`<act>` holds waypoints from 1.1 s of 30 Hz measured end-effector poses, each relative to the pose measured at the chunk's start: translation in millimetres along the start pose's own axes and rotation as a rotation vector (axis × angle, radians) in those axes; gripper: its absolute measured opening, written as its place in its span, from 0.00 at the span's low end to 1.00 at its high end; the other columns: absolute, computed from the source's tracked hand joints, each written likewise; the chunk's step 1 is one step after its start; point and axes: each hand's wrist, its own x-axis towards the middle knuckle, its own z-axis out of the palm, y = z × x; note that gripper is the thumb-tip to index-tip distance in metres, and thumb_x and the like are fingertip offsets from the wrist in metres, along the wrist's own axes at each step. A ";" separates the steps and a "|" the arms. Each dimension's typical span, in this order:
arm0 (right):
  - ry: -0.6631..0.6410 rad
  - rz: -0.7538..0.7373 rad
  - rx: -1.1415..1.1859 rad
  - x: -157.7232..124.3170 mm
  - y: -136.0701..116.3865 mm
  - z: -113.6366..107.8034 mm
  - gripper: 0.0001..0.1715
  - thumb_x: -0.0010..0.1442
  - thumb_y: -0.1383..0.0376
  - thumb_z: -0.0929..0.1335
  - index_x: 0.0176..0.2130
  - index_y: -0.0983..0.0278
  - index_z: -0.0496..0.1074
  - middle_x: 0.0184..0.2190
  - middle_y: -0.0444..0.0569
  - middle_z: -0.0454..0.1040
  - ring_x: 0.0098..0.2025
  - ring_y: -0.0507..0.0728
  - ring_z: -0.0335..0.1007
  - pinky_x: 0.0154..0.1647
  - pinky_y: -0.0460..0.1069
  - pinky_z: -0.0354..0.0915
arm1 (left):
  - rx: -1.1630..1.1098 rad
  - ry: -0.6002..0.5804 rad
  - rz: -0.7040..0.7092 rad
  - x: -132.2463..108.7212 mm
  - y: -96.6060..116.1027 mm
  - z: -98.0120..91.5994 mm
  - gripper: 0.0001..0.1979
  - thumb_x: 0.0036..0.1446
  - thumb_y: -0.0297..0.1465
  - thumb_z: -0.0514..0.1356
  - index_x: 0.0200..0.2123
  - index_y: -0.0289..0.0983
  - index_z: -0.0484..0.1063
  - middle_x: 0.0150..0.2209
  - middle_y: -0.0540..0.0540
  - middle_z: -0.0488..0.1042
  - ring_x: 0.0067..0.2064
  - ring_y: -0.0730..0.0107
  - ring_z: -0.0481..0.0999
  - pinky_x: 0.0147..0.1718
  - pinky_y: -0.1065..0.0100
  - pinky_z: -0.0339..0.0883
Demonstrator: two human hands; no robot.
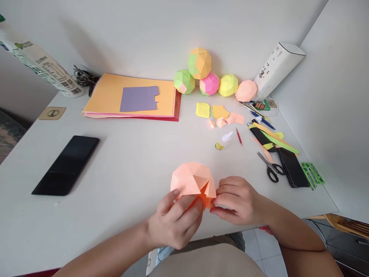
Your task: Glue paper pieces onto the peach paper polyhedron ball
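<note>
A peach-coloured faceted paper ball (pixel 190 175) is between my two hands near the table's front edge. An opening in its lower right side shows an orange-lit inside. My left hand (pixel 178 221) grips the ball from the lower left, with the fingertips at the opening. On the right rim of the ball, my right hand (pixel 240 200) pinches the paper edge between thumb and fingers. Beyond the ball stands a small glue bottle (pixel 223 141) with a white tip. Peach paper pieces (pixel 221 122) and yellow paper squares (pixel 203 110) lie farther back.
Several finished paper balls (pixel 227 85) are grouped against the wall. Coloured sheets (pixel 106 94) are stacked at the back left, with a black phone (pixel 67 165) in front. Scissors (pixel 271 166), a dark case (pixel 292 167) and a white box (pixel 278 69) occupy the right side.
</note>
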 end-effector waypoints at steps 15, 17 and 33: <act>0.089 0.114 -0.118 -1.4 -15.9 10.9 0.09 0.56 0.76 0.64 0.28 0.63 0.65 0.17 0.41 0.67 0.20 0.50 0.52 0.20 0.46 0.51 | 0.048 -0.019 0.045 -4.1 -0.8 2.0 0.11 0.48 0.21 0.62 0.18 0.40 0.71 0.29 0.51 0.76 0.37 0.70 0.70 0.55 0.59 0.56; 0.138 0.116 -0.189 -1.7 -18.9 14.6 0.11 0.54 0.77 0.64 0.27 0.62 0.63 0.16 0.40 0.64 0.20 0.50 0.50 0.19 0.47 0.49 | 0.050 -0.030 0.052 -5.4 0.0 2.3 0.11 0.48 0.21 0.61 0.19 0.40 0.71 0.30 0.51 0.76 0.38 0.70 0.71 0.55 0.59 0.56; 0.388 0.306 -0.168 -2.4 -28.0 35.2 0.14 0.49 0.78 0.62 0.26 0.60 0.55 0.16 0.36 0.56 0.18 0.47 0.50 0.17 0.44 0.51 | 0.019 -0.044 0.060 -3.3 0.5 3.5 0.11 0.48 0.19 0.56 0.21 0.38 0.75 0.31 0.48 0.76 0.40 0.69 0.70 0.58 0.59 0.54</act>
